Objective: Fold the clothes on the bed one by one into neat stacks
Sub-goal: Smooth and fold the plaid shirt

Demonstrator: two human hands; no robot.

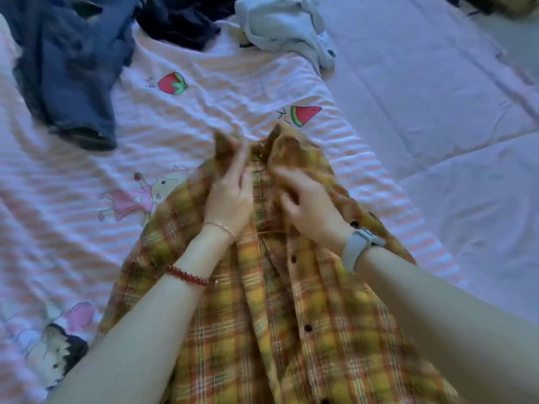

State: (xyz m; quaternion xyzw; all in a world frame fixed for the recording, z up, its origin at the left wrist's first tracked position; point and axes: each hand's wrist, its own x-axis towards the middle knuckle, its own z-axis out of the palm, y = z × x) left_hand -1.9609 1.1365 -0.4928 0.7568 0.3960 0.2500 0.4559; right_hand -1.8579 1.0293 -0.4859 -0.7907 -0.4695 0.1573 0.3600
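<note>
Yellow plaid button shirt [262, 316] lay front-up on bed's pink striped cartoon sheet [87, 228]. Left hand [230, 196] gripped left collar flap; right hand [309, 199] pinched right collar flap. Unfolded: navy garment [73, 68], pale grey garment [285, 24] beyond.

A yellow plaid shirt [262, 301] lies spread on the striped bed [87, 228]; the left hand [229, 196] and right hand [309, 205] hold its collar [280, 147].
</note>
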